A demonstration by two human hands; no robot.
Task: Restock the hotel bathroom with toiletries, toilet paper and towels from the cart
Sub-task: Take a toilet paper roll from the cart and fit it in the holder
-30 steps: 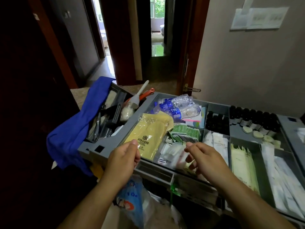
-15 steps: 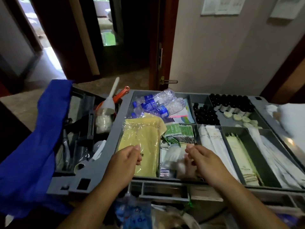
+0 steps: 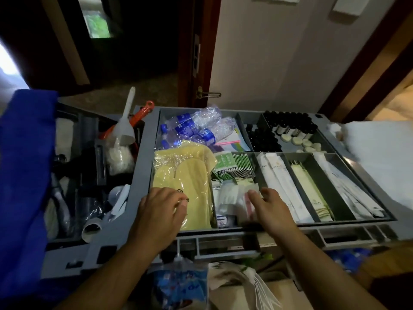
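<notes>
The grey compartment tray of the cart [image 3: 143, 175] lies under and ahead of both hands. A blue cloth [image 3: 22, 175] hangs over the cart's end, well to the left of the left hand. A folded white towel [image 3: 380, 157] sits at the tray's edge, far to the right of the right hand. A yellow packet in clear wrap [image 3: 183, 173] fills the compartment directly beyond the left hand. Behind it, further from the hands, lie plastic water bottles with blue labels [image 3: 194, 128]. Just right of the right hand, long white sachets [image 3: 279, 182] lie in their own compartment, then cream packets [image 3: 308, 186], then long white wrapped items [image 3: 348, 189], each in a separate bay. The left hand [image 3: 161, 211] has its fingers curled, with the tips on the near end of the yellow packet's wrap; whether it pinches the wrap cannot be determined. The right hand [image 3: 270, 209] reaches into the middle compartment with its thumb extended over a heap of small clear packets [image 3: 232, 198]; the fingers are hidden and blurred, so a grasp cannot be confirmed. Beyond that heap stand green sachets [image 3: 237, 164] packed on edge. Black-capped miniature bottles [image 3: 290, 124] occupy the far bays beyond the right hand, with round white soaps [image 3: 306, 144] beside them. A white funnel-shaped tool [image 3: 127, 128] and an orange handle [image 3: 143, 113] stand beyond and left of the left hand.
</notes>
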